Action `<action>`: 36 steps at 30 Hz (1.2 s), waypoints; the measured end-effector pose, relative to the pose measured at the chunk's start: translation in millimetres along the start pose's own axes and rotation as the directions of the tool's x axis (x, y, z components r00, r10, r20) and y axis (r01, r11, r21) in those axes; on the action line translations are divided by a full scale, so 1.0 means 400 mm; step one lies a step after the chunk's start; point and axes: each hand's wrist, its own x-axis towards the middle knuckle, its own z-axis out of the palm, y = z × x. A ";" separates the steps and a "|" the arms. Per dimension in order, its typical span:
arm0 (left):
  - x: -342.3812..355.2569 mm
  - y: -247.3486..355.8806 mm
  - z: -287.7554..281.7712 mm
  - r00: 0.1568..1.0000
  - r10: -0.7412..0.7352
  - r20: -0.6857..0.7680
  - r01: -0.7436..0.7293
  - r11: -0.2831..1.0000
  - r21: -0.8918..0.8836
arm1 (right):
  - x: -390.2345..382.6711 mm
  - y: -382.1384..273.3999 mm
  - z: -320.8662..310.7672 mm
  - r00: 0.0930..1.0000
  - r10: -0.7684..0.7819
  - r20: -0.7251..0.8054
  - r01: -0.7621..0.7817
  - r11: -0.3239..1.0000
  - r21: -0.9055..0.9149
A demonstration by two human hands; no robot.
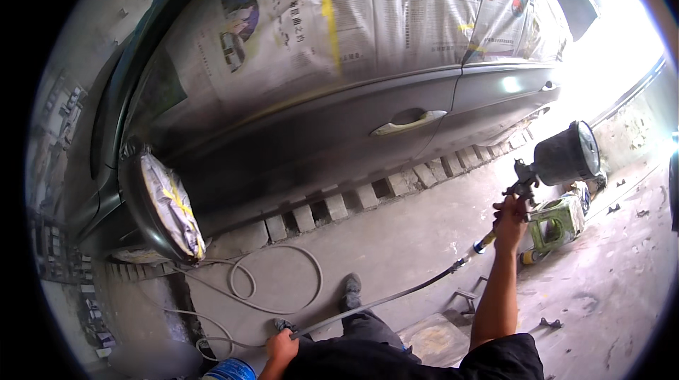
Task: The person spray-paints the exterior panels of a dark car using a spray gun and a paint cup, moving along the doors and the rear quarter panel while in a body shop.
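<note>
My right hand is closed round the handle of a spray gun, held out to the right. A large dark paint cup sits on the gun, tilted to the right. From the handle's lower end a grey air hose runs down to my left hand, which is closed on it near my body. Ahead stands a dark grey car door with a pale handle. The gun is apart from the car. Newspaper and yellow tape cover the windows.
The side mirror juts out at left, its glass wrapped. Loops of hose lie on the floor by my feet. A green stool-like object stands behind the gun. A blue can is at the bottom edge. Bricks line the car's lower side.
</note>
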 end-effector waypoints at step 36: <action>0.134 -0.083 0.240 0.998 -0.021 0.060 0.017 0.998 0.060 | -0.012 0.621 0.258 0.968 0.251 -0.001 -0.166 0.645 0.745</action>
